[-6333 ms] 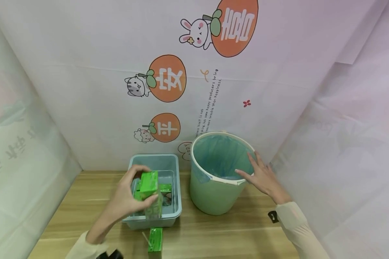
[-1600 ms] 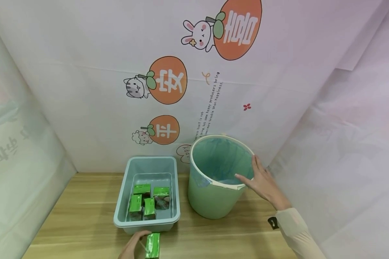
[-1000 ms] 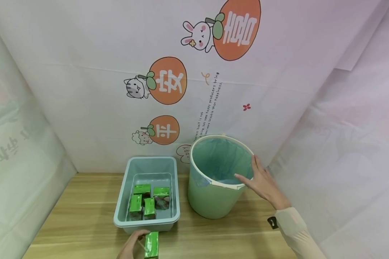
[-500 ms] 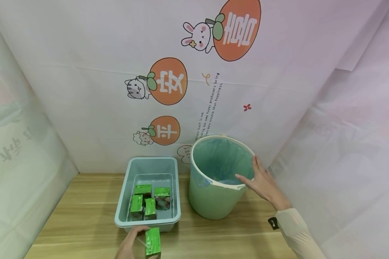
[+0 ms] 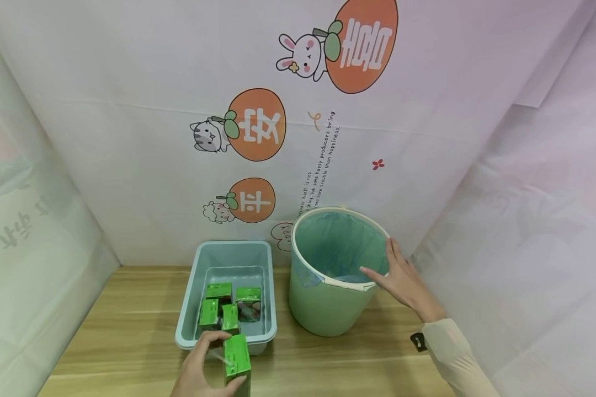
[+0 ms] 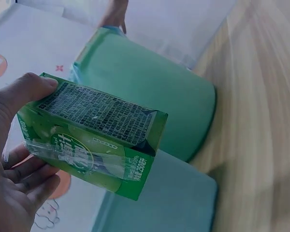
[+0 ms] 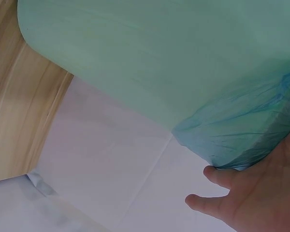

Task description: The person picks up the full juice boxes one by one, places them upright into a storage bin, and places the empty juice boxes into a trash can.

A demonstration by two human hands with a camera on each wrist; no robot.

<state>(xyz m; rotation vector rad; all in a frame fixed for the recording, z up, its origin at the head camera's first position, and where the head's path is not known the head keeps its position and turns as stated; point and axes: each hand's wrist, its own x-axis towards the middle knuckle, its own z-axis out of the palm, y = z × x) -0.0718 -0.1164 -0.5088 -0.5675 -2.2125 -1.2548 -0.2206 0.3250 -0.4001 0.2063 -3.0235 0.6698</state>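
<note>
My left hand pinches a green juice box between thumb and fingers, just in front of the blue-grey tub. A pale straw sticks out beside its top. In the left wrist view the juice box is clear of the wooden surface, its printed side facing the camera. Several more green cartons stand inside the tub. My right hand rests at the right rim of a light green bin, fingers and thumb extended. A thin bluish liner bag folds over that rim.
The tub and bin stand side by side on a wood-grain tabletop. Behind them rises a white sheet with cartoon prints. More sheeting hangs close on the right, and also on the left.
Earlier, my left hand held a carton over the tub; it then came to the one in front. Over the last second that juice box has moved up and forward. My right hand stays at the rim.
</note>
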